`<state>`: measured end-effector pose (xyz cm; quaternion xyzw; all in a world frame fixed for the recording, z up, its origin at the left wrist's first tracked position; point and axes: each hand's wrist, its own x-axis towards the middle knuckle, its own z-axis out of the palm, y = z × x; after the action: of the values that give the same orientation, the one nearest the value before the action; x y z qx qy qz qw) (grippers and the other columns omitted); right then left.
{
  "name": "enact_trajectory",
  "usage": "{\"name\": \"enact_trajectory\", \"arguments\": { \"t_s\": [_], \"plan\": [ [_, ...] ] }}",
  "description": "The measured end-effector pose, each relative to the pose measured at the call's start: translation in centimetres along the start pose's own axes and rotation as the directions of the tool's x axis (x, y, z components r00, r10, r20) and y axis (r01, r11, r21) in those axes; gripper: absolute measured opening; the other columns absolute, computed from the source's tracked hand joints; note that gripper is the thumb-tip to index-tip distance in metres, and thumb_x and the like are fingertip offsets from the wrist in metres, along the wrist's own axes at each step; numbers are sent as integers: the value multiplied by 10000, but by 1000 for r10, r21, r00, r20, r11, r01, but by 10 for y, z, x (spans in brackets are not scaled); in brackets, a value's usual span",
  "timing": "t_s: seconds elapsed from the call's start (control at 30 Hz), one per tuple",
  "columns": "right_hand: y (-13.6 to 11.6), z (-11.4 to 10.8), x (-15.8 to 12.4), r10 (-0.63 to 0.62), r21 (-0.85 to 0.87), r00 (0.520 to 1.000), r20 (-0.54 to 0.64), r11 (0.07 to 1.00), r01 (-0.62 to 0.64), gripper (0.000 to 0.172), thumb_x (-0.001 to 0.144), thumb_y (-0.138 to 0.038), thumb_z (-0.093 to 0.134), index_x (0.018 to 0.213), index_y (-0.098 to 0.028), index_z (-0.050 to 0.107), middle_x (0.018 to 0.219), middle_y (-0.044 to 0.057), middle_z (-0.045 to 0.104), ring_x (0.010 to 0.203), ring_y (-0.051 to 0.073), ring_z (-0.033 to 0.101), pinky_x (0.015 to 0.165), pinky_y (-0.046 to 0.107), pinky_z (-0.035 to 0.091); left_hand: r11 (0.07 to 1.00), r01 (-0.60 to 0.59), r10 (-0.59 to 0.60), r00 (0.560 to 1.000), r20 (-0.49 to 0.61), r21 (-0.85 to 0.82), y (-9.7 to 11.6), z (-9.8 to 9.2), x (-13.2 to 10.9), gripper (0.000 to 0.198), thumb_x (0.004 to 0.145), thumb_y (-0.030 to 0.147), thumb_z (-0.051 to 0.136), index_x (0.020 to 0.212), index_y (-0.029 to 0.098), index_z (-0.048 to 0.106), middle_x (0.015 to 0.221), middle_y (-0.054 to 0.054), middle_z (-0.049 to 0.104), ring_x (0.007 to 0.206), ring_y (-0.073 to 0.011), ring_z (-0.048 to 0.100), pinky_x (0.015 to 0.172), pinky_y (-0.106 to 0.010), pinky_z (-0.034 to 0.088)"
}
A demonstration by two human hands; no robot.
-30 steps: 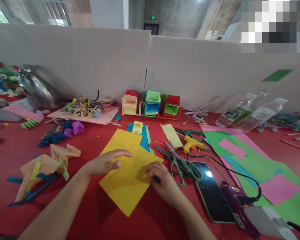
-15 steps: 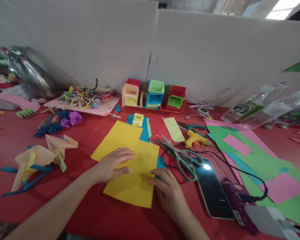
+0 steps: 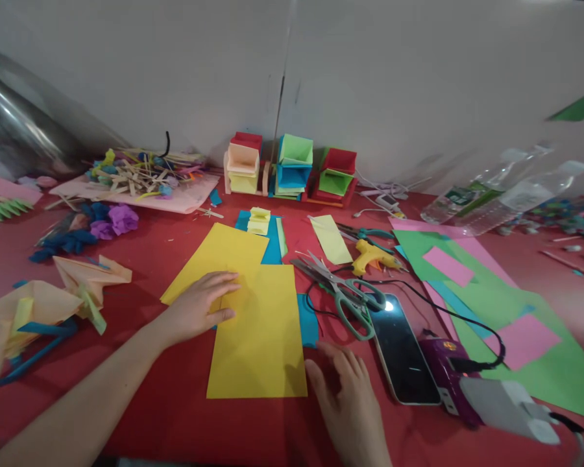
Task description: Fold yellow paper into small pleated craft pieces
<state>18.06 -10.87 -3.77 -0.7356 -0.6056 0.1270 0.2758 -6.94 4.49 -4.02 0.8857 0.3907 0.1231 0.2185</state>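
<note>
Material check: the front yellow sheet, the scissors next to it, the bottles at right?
Yellow sheet: looks like matte craft paper, thin and flat with crisp edges. Scissors: shiny blades, likely metal; green handles, probably plastic. Bottles: see-through with pale caps, likely clear plastic.

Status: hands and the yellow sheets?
Left hand flat where two yellow rectangular paper sheets overlap. Right hand open, empty, beside front sheet's corner. Green-handled scissors lie just right.

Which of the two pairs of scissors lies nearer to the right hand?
The big green-handled scissors, beside the phone; the smaller teal-handled pair lies farther back, behind the yellow glue gun.
</note>
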Motion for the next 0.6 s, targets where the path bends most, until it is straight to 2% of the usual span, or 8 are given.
{"name": "enact_trajectory", "arguments": {
  "t_s": [0.1, 0.2, 0.3, 0.37, 0.43, 0.5, 0.57, 0.6],
  "plan": [
    [-6, 6, -4, -71, -136, 997, -18, 988, 68, 278, 735, -423, 601, 927, -225, 572, 922, 106, 600, 821, 298, 543, 675, 460, 466, 998, -4, 4, 1000, 2, 56, 0, 4, -1, 473, 812, 451, 489, 1235, 240, 464, 1359, -54, 407, 1254, -239, 327, 1016, -396, 303],
    [-16, 14, -7, -114, -167, 993, -32, 980, 107, 392, 696, -430, 642, 1000, -213, 522, 969, 118, 589, 834, 303, 533, 676, 451, 455, 993, 4, -1, 1000, -25, 122, 5, 7, -1, 506, 807, 438, 502, 1261, 225, 439, 1400, -61, 348, 1286, -256, 269, 1033, -408, 271],
    [-26, 20, -13, -304, -190, 953, -20, 937, 295, 638, 663, -495, 646, 1178, -188, 427, 1113, 157, 549, 980, 352, 498, 784, 489, 419, 984, -5, 7, 1000, -11, 176, 13, 7, -2, 555, 812, 445, 490, 1299, 196, 397, 1445, -74, 264, 1319, -270, 193, 1049, -425, 240],
    [-29, 23, -16, -388, -208, 922, -9, 902, 378, 728, 666, -464, 651, 1262, -169, 354, 1200, 171, 505, 1084, 371, 445, 857, 505, 385, 980, -45, 39, 999, 32, 191, 18, 5, -3, 573, 819, 450, 479, 1318, 192, 370, 1459, -70, 228, 1331, -263, 161, 1057, -420, 231],
    [-29, 23, -17, -347, -183, 938, 0, 922, 342, 738, 715, -343, 623, 1331, -164, 257, 1266, 158, 461, 1139, 338, 425, 880, 473, 398, 976, -99, 86, 993, 78, 192, 21, 4, -3, 561, 836, 446, 454, 1328, 196, 355, 1458, -55, 235, 1336, -246, 153, 1070, -410, 216],
    [-27, 21, -17, -238, -141, 971, -15, 962, 234, 752, 751, -228, 566, 1377, -173, 153, 1305, 141, 425, 1155, 292, 430, 856, 425, 439, 972, -138, 118, 987, 113, 189, 22, 5, -3, 547, 852, 460, 416, 1330, 203, 351, 1448, -41, 264, 1335, -233, 162, 1078, -407, 205],
    [-24, 18, -15, -176, -143, 980, -90, 976, 162, 769, 759, -166, 518, 1397, -162, 90, 1327, 157, 393, 1170, 288, 415, 834, 420, 455, 970, -147, 124, 984, 130, 195, 22, 6, -2, 566, 850, 505, 384, 1328, 203, 356, 1437, -39, 291, 1330, -233, 180, 1077, -411, 207],
    [-22, 16, -14, -185, -171, 973, -139, 972, 161, 762, 754, -141, 505, 1399, -155, 99, 1338, 170, 374, 1183, 301, 395, 839, 438, 446, 969, -143, 117, 984, 131, 203, 22, 7, -2, 582, 845, 528, 372, 1325, 199, 361, 1433, -42, 300, 1327, -236, 191, 1076, -414, 208]
  ]
}}
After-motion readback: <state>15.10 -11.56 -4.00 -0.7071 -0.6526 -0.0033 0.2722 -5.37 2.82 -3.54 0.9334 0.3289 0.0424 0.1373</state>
